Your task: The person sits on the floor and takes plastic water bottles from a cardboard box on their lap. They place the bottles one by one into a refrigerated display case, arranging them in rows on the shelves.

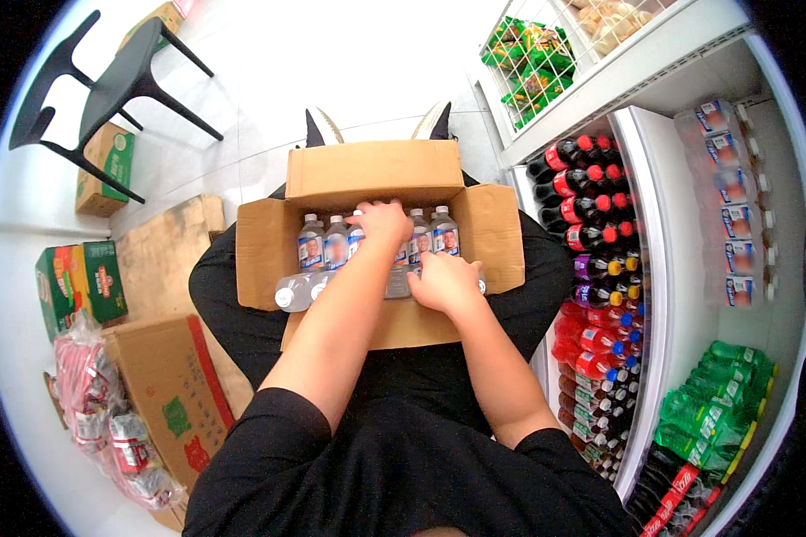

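Observation:
An open cardboard box (376, 168) rests between my legs with its flaps spread. Clear plastic bottles (311, 245) with blue-and-white labels stand upright in a row inside it, and others lie on their sides along the near edge, such as the bottle (294, 293) at the left. My left hand (383, 220) reaches over the tops of the middle standing bottles; its fingertips are partly hidden among the caps. My right hand (444, 278) is over the lying bottles at the near right, its fingers bent around or against them. Whether either hand grips a bottle cannot be made out.
On the right, an open refrigerated cabinet (651, 302) holds rows of drink bottles. A wire basket (534, 67) with green snack bags stands at the upper right. At left are a black chair (124, 77), a large carton (164, 389) and plastic-wrapped cans (94, 403).

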Tool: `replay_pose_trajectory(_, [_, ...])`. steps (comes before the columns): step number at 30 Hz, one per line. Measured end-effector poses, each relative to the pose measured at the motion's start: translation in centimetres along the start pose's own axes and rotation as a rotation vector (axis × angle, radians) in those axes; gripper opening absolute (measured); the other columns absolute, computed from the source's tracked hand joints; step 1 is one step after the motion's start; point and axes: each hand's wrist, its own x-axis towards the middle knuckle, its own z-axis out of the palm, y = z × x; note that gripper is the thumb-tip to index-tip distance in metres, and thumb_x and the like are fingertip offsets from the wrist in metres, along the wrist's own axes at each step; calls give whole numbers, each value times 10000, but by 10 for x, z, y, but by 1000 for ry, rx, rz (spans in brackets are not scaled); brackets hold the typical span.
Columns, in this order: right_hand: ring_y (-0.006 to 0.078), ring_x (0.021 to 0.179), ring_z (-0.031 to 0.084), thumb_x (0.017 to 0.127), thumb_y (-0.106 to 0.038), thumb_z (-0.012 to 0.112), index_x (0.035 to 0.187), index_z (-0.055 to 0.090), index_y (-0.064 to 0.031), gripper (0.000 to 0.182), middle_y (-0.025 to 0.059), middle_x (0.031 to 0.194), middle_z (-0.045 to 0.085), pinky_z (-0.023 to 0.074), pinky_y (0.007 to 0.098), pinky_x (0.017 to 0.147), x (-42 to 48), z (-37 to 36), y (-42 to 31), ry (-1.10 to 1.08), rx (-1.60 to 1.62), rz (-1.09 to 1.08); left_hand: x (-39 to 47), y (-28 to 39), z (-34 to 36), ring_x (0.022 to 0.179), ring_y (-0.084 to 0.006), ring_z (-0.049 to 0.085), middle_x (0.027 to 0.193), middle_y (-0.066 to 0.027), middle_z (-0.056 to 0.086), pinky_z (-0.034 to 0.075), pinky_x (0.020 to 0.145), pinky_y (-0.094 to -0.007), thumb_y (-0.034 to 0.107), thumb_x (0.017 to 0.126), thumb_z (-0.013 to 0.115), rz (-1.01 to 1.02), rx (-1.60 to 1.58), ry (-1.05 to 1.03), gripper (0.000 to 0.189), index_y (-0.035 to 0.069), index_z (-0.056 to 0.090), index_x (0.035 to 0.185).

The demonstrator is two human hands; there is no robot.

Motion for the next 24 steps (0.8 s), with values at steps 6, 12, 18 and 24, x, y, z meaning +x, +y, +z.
replay_pose_trajectory(6, [344,1218,687,969,-449,578,1249,720,-57,502,170,1284,729,278,814,1107,1,2,-1,38,37,20,2,0,-21,1446,-458,451,1554,-196,534,346,1093,-778,446,1010,537,-28,13,-159,574,147,578,1498])
replay_pose_trajectory(12, [355,1236,678,955,-419,598,1249,733,-54,488,177,1301,724,237,820,1122,2,5,-4,16,74,41,-25,-4,-34,1380,-474,513,1473,-203,595,448,1003,-748,480,1036,531,59,109,-141,529,170,562,1464])
replay_pose_trajectory(18, [380,1278,646,948,-374,587,1447,593,-79,580,205,1362,683,244,799,1132,1,-3,-5,-15,76,55,-97,-17,-47,1221,-423,611,1207,-170,685,521,940,-665,384,922,721,237,136,220,436,160,600,1277])
replay_pose_trajectory(24, [370,1253,663,935,-302,554,1486,560,-97,589,191,1324,708,278,792,1101,-1,6,-6,26,40,29,-165,-48,-13,1145,-376,617,1156,-147,665,546,816,-549,316,830,794,435,108,509,457,185,631,1237])
